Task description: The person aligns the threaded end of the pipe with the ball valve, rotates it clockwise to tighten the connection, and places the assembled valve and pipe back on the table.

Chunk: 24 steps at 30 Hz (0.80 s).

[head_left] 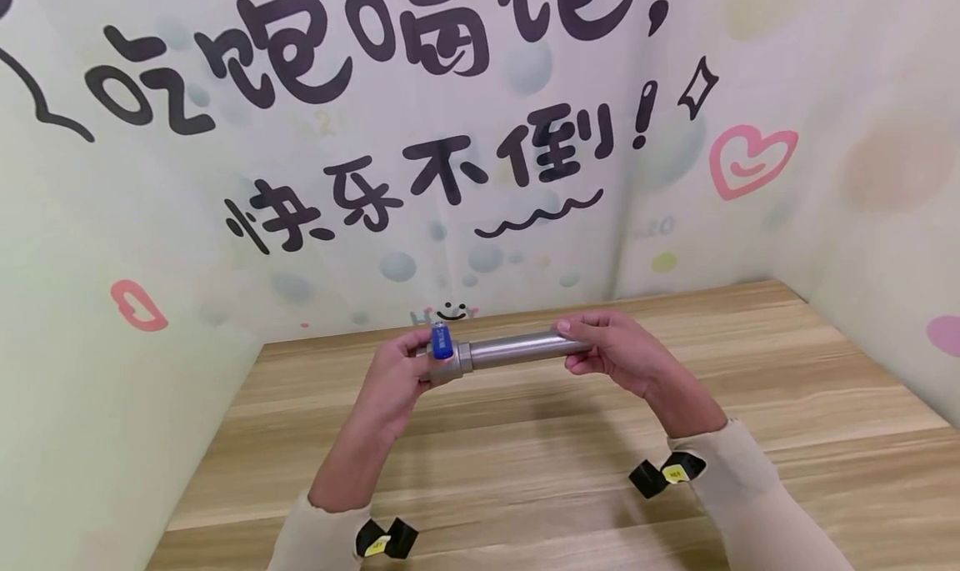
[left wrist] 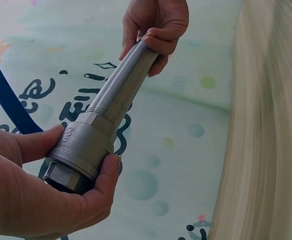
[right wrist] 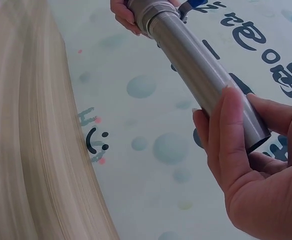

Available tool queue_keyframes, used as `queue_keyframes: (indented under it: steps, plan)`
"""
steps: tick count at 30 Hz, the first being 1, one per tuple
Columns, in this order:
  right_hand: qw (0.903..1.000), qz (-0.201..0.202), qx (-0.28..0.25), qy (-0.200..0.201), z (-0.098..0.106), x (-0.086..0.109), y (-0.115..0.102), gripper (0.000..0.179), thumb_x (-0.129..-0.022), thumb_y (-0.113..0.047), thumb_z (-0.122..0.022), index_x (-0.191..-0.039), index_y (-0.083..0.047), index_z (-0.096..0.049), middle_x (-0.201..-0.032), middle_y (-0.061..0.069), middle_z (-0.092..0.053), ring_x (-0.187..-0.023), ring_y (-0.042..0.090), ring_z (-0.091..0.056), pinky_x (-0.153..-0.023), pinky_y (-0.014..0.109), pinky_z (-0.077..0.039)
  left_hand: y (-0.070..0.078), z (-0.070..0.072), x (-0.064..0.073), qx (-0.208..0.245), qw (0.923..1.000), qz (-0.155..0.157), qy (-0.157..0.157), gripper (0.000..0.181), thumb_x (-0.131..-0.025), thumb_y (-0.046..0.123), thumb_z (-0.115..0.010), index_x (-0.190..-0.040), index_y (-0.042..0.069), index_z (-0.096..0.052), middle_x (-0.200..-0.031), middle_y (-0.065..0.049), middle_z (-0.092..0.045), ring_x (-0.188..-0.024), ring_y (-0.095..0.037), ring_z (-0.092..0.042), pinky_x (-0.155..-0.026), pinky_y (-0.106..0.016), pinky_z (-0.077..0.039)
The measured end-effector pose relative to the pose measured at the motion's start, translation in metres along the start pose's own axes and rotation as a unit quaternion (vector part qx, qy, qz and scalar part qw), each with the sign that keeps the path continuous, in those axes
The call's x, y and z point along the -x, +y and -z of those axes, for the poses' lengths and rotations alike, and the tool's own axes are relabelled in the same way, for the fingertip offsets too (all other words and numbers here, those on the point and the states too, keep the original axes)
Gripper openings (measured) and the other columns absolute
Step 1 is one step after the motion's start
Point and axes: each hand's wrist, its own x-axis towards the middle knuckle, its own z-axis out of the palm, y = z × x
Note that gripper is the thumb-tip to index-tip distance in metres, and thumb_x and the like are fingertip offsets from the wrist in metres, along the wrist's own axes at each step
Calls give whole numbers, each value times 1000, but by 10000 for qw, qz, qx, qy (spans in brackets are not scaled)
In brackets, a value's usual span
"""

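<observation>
My left hand [head_left: 393, 375] grips a grey metal ball valve [left wrist: 78, 150] round its body, thumb on one side and fingers on the other. The valve's blue lever handle [head_left: 442, 342] points up and toward me in the head view. A straight silver metal pipe [head_left: 517, 350] joins the valve's right end, and a few thread rings show at the joint in the left wrist view. Toward the pipe's free, hollow end, my right hand [head_left: 615, 350] holds it between thumb and fingers. Valve and pipe are held up above the table, lying nearly level.
Below the hands spreads a wood-grain table [head_left: 510, 446]. A pale printed curtain [head_left: 420, 221] with black lettering stands behind the table and along its sides. Each wrist carries a small black camera mount [head_left: 386, 539] with a yellow label.
</observation>
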Motion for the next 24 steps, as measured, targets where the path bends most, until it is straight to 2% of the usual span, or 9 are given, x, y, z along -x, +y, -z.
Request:
queue_keyframes:
  steps: [10, 19, 24]
  plan:
    - [9997, 98, -160, -143, 2, -1, 1, 11, -94, -5, -61, -100, -9, -69, -87, 8, -63, -64, 11, -63, -64, 23, -56, -1, 0, 0, 65, 10000, -10, 70, 44, -88, -7, -56, -131, -12, -50, -125, -21, -49, -103, -27, -54, -81, -29, -51]
    - [9990, 123, -211, -378, 5, 1, 0, 35, -84, 11, -63, -118, 3, -60, -108, 17, -54, -70, 14, -63, -69, 23, -56, -1, 1, 0, -64, 10000, 16, 29, 45, -89, -7, -53, -134, -9, -49, -132, -18, -47, -109, -30, -50, -85, -31, -48]
    - [9990, 131, -223, -373, 4, 1, 0, 36, -87, 9, -61, -122, 5, -56, -100, 13, -57, -68, 12, -62, -67, 22, -56, -1, 1, 0, -47, 10000, 6, -13, 44, -90, -5, -55, -134, -9, -50, -133, -18, -47, -111, -31, -49, -88, -32, -47]
